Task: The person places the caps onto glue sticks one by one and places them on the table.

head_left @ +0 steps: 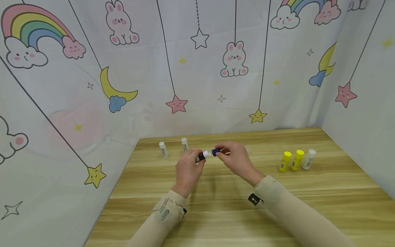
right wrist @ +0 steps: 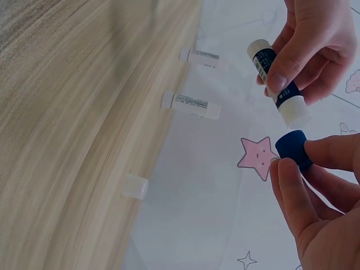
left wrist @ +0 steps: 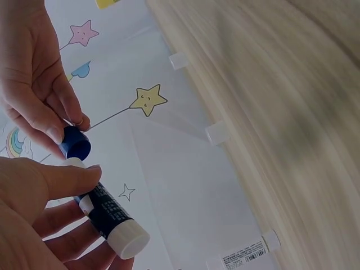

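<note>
My left hand (head_left: 189, 168) grips a glue stick (left wrist: 107, 211) with a dark label and white ends around its middle. Thumb and fingers of my right hand (head_left: 237, 159) pinch a dark blue cap (right wrist: 293, 149). The cap's open mouth faces the bare white end of the glue stick. In the head view a small gap shows between cap (head_left: 215, 152) and stick (head_left: 202, 156). Both are held up over the table, level with each other.
Two white glue sticks (head_left: 163, 150) (head_left: 184, 144) stand on the wooden table (head_left: 216, 219) at the back left. To the right stand two yellow glue sticks (head_left: 285, 161) (head_left: 297, 160) and a whitish one (head_left: 309, 159). A translucent cap (right wrist: 135, 186) lies near the back edge. Printed curtains (head_left: 203, 82) enclose the table.
</note>
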Demonstrator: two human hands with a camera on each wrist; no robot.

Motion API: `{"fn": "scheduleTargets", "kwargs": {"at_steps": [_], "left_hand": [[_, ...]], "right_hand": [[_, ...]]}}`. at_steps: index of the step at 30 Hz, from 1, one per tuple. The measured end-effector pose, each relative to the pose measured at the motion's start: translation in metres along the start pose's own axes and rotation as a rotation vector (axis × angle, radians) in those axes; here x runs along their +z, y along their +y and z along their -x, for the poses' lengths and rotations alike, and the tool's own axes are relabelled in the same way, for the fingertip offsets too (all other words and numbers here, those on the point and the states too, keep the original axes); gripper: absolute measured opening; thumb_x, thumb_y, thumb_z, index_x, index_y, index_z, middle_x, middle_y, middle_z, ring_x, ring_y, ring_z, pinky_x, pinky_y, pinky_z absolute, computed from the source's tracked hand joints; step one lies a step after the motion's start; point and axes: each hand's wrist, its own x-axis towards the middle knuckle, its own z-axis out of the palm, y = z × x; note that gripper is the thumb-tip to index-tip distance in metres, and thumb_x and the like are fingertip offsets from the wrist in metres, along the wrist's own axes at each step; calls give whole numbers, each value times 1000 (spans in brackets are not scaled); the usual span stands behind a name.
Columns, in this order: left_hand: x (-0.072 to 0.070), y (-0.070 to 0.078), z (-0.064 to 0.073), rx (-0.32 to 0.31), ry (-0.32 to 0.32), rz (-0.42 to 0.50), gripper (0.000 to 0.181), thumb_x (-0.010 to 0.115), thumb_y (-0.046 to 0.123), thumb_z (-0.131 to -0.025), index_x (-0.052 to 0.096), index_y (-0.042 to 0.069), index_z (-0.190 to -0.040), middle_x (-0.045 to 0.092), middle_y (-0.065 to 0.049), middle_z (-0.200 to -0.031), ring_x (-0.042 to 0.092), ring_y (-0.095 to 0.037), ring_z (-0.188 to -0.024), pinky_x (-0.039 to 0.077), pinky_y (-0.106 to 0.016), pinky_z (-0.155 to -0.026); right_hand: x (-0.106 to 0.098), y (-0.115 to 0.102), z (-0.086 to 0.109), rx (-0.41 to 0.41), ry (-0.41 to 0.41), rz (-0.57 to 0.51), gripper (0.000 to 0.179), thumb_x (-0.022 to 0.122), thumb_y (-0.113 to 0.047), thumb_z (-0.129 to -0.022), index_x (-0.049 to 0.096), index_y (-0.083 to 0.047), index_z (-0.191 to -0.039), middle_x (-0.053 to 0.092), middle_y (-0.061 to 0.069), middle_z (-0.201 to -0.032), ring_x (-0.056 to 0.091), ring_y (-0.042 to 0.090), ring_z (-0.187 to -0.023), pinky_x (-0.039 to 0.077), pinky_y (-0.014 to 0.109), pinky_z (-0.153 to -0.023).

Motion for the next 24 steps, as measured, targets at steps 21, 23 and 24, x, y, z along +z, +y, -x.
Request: {"fn": "scheduleTargets", "kwargs": {"at_steps": [21, 23, 24], "left_hand": [[0, 9, 4, 37, -5, 8, 27, 87, 13, -80, 73, 11, -102, 69, -1, -92, 65, -16, -79, 56, -34, -66], [0, 9, 4, 31, -13, 6, 26, 87, 13, -81, 73, 11, -103, 68, -1, -93, 65, -16, -80, 55, -34, -66], [0, 9, 4, 28, -15, 5, 26, 86, 14, -81, 73, 12, -103, 68, -1, -93, 65, -16, -80, 55, -34, -66]], "right_hand": [[-2, -5, 3, -20, -15, -16, 24, 76, -11, -91, 75, -9, -115, 74, 4, -104, 71, 13, -85, 59, 30, -74], [-2, -4, 3, -21, -16, -16, 24, 76, -11, -91, 75, -9, -115, 74, 4, -105, 71, 13, -85, 59, 30, -74], [-2, -4, 3, -22, -17, -17, 24, 76, -11, -91, 75, -9, -115, 73, 4, -105, 71, 13, -86, 59, 31, -74]]}}
